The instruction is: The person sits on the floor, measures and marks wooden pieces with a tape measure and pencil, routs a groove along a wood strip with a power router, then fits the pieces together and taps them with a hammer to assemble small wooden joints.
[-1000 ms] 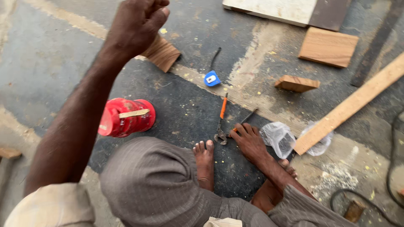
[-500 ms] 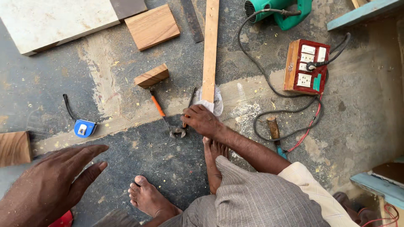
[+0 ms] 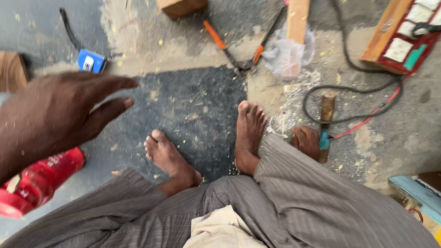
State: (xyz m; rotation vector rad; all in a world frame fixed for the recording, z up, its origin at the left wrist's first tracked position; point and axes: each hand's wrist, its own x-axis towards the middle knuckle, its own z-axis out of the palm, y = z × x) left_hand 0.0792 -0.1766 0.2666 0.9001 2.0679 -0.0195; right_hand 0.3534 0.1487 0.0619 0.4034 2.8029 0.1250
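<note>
My left hand (image 3: 55,115) is wide open and holds nothing, far left of my right foot (image 3: 250,133). My right hand (image 3: 305,140), just right of that foot, touches a small tool (image 3: 327,108). I cannot tell if it grips. The tool looks hard and light, with a brown wooden handle. I'd hold it there.

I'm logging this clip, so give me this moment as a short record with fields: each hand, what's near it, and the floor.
left hand: open, fingers spread, in the air above the floor, holding nothing
near left hand: red container lying on its side; blue tape measure
right hand: low by the knee, on a wooden-handled tool; grip partly hidden
floor: orange-handled pliers, black cable, sawdust
</note>
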